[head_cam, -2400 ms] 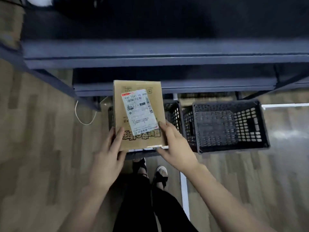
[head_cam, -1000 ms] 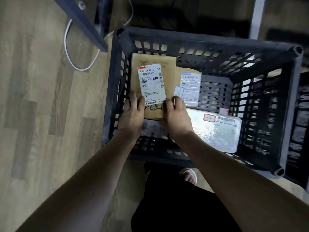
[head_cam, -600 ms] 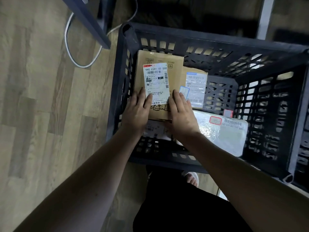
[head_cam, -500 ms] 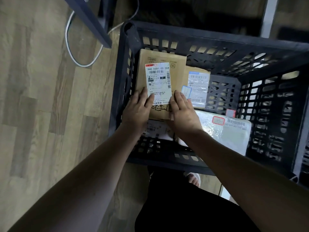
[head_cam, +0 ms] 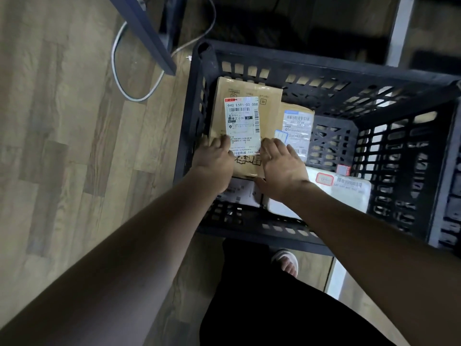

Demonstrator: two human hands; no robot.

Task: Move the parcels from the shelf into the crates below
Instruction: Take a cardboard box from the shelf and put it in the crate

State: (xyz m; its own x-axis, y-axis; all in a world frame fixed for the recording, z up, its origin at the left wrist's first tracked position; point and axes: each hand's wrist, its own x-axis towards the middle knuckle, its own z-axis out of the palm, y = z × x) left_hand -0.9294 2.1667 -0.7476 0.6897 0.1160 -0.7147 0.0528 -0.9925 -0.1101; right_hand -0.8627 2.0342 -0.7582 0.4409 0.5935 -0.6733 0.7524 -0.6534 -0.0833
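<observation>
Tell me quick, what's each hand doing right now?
Left hand: open, fingers resting flat on the cardboard box in the crate, no grip.
Right hand: open, fingers spread on the same box, no grip.

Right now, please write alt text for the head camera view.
Both hands, left hand and right hand, rest on a brown cardboard parcel lying inside a black plastic crate, beside other labelled parcels, on a wooden floor.

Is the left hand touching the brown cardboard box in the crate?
Touching. The head view shows the left hand lying on the near end of the brown cardboard box, its fingers overlapping the white label with no gap visible.
</observation>
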